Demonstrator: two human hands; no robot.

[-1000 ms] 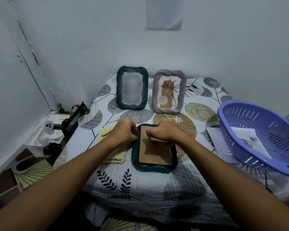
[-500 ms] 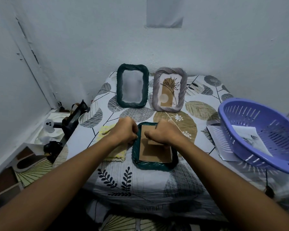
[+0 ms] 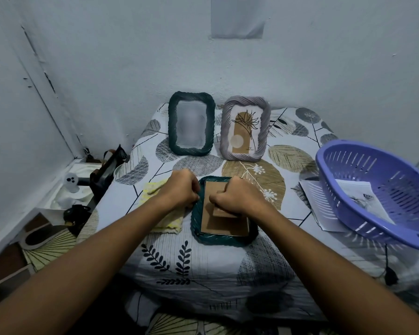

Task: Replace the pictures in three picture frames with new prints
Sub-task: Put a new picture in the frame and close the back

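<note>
A dark green picture frame (image 3: 224, 238) lies face down on the patterned table, its brown cardboard back (image 3: 224, 223) up. My left hand (image 3: 182, 189), fingers curled, grips the frame's upper left edge. My right hand (image 3: 237, 198), also curled, rests on the back panel near its top, over the stand flap; what its fingertips pinch is hidden. Two more frames stand upright against the wall: a dark green one (image 3: 191, 126) and a lilac one (image 3: 244, 129) with a plant print.
A yellow cloth (image 3: 165, 213) lies left of the flat frame. At the right, a purple slotted basket (image 3: 382, 189) holds a paper print (image 3: 363, 201) and sits on more sheets (image 3: 317, 204). Dark clutter and a white figurine (image 3: 70, 182) sit beside the table's left edge.
My right hand has shifted a little left and toward me along the cardboard back. My left hand stays at the frame's left edge. The frame has not moved.
</note>
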